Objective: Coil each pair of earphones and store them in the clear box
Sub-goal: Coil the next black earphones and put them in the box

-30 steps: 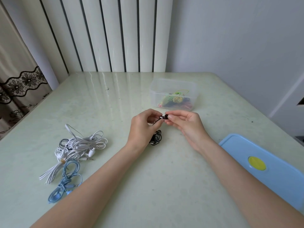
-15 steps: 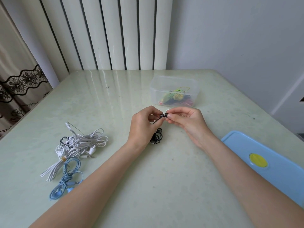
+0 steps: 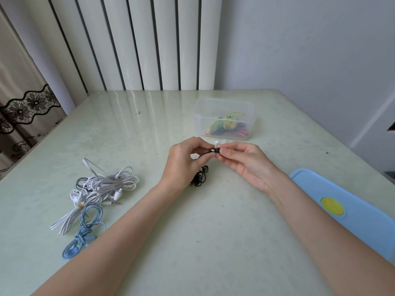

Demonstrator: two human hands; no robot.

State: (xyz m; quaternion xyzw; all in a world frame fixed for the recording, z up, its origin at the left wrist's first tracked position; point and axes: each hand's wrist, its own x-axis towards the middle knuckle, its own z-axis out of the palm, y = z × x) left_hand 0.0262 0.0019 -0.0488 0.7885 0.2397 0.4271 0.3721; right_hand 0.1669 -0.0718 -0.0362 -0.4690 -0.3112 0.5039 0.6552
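Black earphones (image 3: pixel 201 178): we pinch one earbud between both hands above the worktop (image 3: pixel 192 242), left hand (image 3: pixel 183 165) and right hand (image 3: pixel 245 163) with fingers curled tight; remaining cord bunched below. Clear box (image 3: pixel 224 118) sits just beyond.

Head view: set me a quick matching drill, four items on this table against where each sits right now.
Things:
1. black earphones
2. clear plastic box
3. pale blue lid
4. white earphone tangle

Places:
A. table's left side
B. near right edge
C. pinched between left hand and right hand
D. beyond the hands

Pairs: 1-C, 2-D, 3-B, 4-A
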